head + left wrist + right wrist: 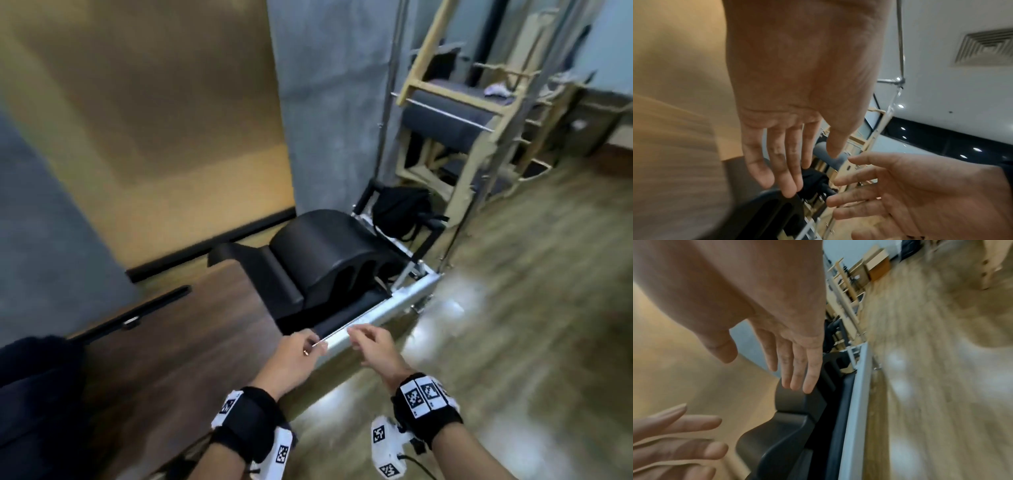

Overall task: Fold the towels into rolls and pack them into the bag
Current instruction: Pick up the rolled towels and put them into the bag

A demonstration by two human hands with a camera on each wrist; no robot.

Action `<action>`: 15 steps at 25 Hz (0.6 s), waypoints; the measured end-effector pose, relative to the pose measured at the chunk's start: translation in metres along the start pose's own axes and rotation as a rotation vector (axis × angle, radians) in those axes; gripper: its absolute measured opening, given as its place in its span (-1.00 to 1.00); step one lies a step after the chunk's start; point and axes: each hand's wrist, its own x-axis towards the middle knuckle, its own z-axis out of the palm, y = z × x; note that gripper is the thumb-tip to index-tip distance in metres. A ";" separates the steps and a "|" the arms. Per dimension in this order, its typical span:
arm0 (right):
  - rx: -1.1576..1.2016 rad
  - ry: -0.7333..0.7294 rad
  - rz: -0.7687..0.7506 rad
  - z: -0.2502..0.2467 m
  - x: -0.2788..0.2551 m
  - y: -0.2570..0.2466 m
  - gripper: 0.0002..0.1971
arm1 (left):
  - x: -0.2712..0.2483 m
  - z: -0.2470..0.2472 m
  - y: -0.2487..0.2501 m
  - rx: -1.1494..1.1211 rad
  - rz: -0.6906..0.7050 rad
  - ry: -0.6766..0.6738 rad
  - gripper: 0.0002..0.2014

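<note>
Motion blurs all three views. Both hands are held out in front of me, side by side and empty. My left hand (308, 344) has straight, relaxed fingers, as the left wrist view (812, 172) shows. My right hand (359, 339) is open too, fingers loosely spread (762, 373). They hover above the near end of a silver rail (394, 308). A black bag (400, 212) sits at the far end of that frame, well beyond both hands; it also shows past my left fingers (813, 181). I cannot make out any towel for certain.
A black curved pad (325, 253) lies on the railed frame ahead. A dark wooden table (171, 342) is on my left, with a dark soft mass (30, 394) at its near corner. Wooden exercise equipment (455, 113) stands behind the bag. Wood floor (513, 308) spreads right.
</note>
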 end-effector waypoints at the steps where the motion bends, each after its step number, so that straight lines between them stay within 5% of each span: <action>1: 0.004 0.018 0.010 -0.025 0.004 0.009 -0.80 | 0.012 0.016 0.014 0.011 0.003 -0.034 -0.74; 7: 0.053 0.201 0.127 -0.173 0.036 0.058 -0.81 | 0.082 0.115 0.111 0.056 0.024 -0.255 -0.72; 15: 0.157 0.224 0.212 -0.247 0.107 0.068 -0.82 | 0.187 0.166 0.161 0.044 0.003 -0.316 -0.72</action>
